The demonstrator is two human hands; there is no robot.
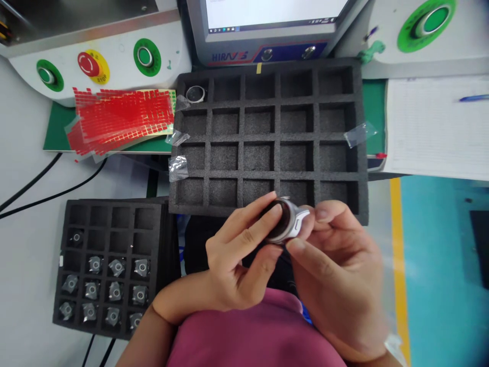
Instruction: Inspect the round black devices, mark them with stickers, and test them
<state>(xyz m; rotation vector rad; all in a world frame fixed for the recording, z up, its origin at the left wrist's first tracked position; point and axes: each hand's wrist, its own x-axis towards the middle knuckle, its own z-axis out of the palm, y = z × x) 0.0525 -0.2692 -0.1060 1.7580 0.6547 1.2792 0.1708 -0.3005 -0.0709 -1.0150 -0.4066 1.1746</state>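
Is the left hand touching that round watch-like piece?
Touching: the head view shows fingers of the left hand lying across the round piece.

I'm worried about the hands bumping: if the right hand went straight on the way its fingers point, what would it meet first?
The silver watch case: the right hand seems to touch its edge. The left hand, holding it, lies just beyond, though depth is hard to judge.

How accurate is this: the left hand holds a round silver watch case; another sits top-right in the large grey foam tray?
Not top-right: the head view shows the other round silver watch case top-left in the large grey foam tray. The rest stands.
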